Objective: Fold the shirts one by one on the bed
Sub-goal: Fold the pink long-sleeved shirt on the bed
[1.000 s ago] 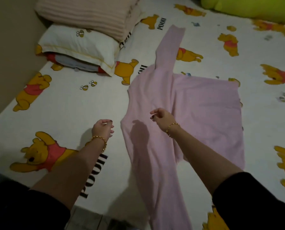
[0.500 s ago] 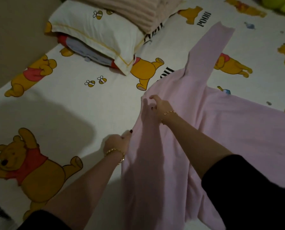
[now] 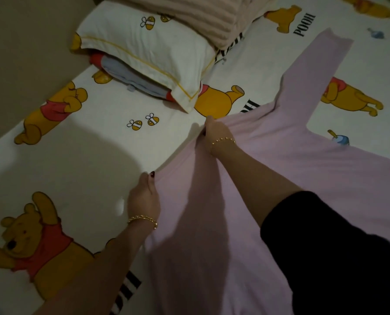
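So, the biggest thing on my feed is the bed (image 3: 98, 144). It's covered in a white sheet printed with yellow bears and bees, and it fills nearly the whole view. Spread flat across its right half is the pink shirt (image 3: 291, 169), with 1 long sleeve (image 3: 314, 64) stretched up toward the top right. At the top left there's a white pillow (image 3: 148, 48) with a folded beige blanket (image 3: 201, 12) stacked on it, near the shirt's shoulder but not touching it. Both hands are on the shirt's left edge. The right hand (image 3: 214, 135) is the farther 1, up near where the sleeve starts. Its fingers are curled down and bunched together, gripping a fold of the fabric. The left hand (image 3: 144, 196) is closer to me, lower along the same edge, with thumb and fingers pinching the cloth and dark polish showing on a nail. The edge between the 2 hands runs in a fairly straight line. Smallest bits are the left bracelet (image 3: 143, 220) and the right bracelet (image 3: 222, 140), both gold chains at the wrists.
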